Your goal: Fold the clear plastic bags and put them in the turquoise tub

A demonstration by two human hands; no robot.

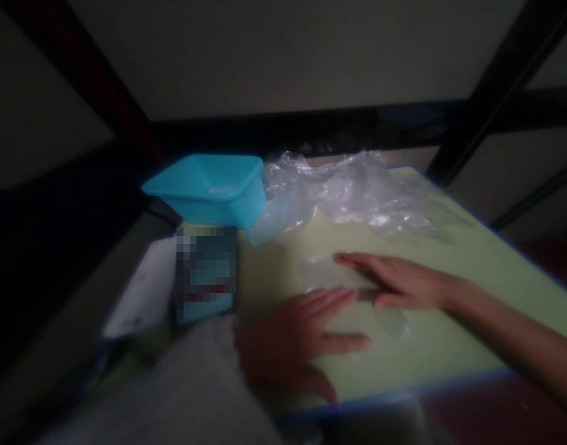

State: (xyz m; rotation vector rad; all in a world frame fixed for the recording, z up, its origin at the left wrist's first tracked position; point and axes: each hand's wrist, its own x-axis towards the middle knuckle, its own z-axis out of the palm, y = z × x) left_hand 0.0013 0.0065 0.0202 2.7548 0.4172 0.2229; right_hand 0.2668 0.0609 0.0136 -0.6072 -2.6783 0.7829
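Observation:
My left hand (295,337) lies flat on the pale green table top (473,266), fingers stretched toward the right. My right hand (394,281) also lies flat with fingers extended to the left. Both hands press on a thin clear plastic sheet (357,296) spread on the table. The image is dim and somewhat blurred, so the sheet's edges are hard to trace.
A turquoise plastic tub (209,188) stands at the back left. A heap of crumpled clear plastic (348,188) lies behind the hands. A blue box (204,275) and a white object (141,293) sit at the left. A dark frame surrounds the table.

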